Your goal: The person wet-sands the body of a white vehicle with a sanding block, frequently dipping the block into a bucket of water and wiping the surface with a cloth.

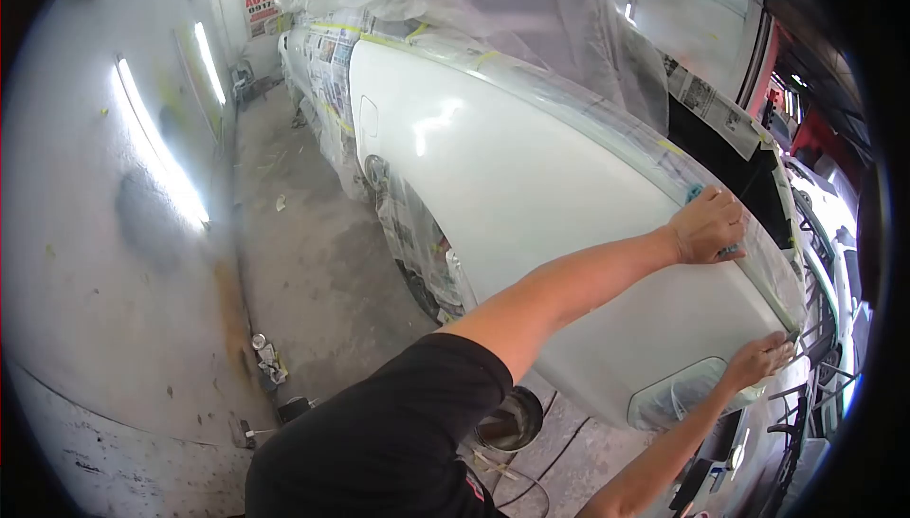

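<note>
The left hand [709, 224] was curled closed over a blue cloth [695, 193] at the white panel's [531, 167] upper edge, probably to keep it against that border. The right hand [758, 359] was at the panel's near end, fingers partly bent, perhaps for steadiness; whether it gripped anything could not be told. Clear plastic [531, 16] above the panel and newspaper [332, 54] beyond its far end, with yellow tape [336, 27], presumably shielded neighbouring parts. Past the panel's far end, a wall sign [270, 6] read "Reyn", "AUTO" and "0917", the rest hidden; the newsprint was too small to read.
</note>
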### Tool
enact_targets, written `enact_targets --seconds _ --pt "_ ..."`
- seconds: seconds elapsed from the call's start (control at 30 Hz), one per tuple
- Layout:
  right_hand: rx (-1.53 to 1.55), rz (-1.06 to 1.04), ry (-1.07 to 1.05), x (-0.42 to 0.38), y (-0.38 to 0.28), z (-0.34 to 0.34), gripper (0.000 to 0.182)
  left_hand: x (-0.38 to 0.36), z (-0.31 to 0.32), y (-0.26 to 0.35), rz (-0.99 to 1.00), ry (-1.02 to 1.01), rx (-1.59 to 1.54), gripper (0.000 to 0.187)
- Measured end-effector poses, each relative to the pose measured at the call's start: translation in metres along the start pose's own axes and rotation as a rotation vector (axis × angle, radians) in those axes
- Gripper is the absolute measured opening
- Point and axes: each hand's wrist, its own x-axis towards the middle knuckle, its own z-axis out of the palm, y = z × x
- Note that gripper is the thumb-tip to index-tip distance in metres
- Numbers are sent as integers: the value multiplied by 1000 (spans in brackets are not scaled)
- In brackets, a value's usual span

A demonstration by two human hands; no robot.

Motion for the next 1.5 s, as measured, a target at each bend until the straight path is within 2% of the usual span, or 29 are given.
enact_targets --seconds 0.03,0.13,0.27,0.37,0.4,0.5,0.57,0.63,0.7,0.73,0.8,0.83,0.87,0.9,0.93,1.0,1.07,1.17,1.27,1.37,1.47,1.5 --pt "33 -31 -8 3 -2 -8 73 -1 2 4 1 6 0 31" --pt "-202 -27 -89 -60 -9 -26 72 0 -2 5 4 -7 0 33" --pt "-16 3 -8 -18 -3 -10 69 -4 6 4 17 3 53 36" --pt "53 -24 -74 16 0 -14 69 -3 2 6 -1 -19 40 38" --pt "-14 -51 -94 -2 -21 -32 68 -3 1 6 -7 -21 10 39" --pt "-199 -45 -50 -75 23 -19 64 2 2 4 6 -5 16 37" --pt "-155 -6 -71 -59 2 -25 55 1 -2 4 9 -23 14 34" --pt "-103 -8 -94 -15 28 -12 50 7 -2 1 4 -55 -60 30" --pt "-374 -582 -39 -6 119 17 46 10 1 -7 96 -63 -94 26" --pt "-435 -572 -68 -20 115 4 48 5 13 -15 159 -51 -54 22" --pt "-258 -266 -90 -64 49 -30 53 5 1 -12 167 40 -237 17" --pt "-165 -144 -103 -72 23 -38 56 4 9 -13 154 115 -139 25" --pt "-68 37 -120 -63 -10 -43 62 3 3 -12 146 54 -148 30" --pt "26 218 -118 -52 -42 -49 68 2 0 -10 151 48 -142 25" --pt "102 250 -61 -35 -49 -42 73 5 -3 -8 179 66 -96 23" --pt "148 180 -57 -10 -43 -34 73 2 -3 -6 150 39 -62 21" --pt "141 9 -93 -27 -39 -48 65 5 -13 0 130 18 -34 21" --pt "0 24 -157 -75 -41 -62 65 12 -15 7 119 1 -32 21" --pt "62 52 -108 -32 -32 -53 67 10 -19 10 102 -32 -44 21" --pt "-31 144 -137 -7 -25 -42 72 9 -18 10 89 -38 -27 21" --pt "-158 -35 31 -70 -72 -18 77 11 -20 11 78 -43 -8 22" --pt "-96 -65 -34 -101 -102 -15 78 10 -20 10 90 -38 -13 22"
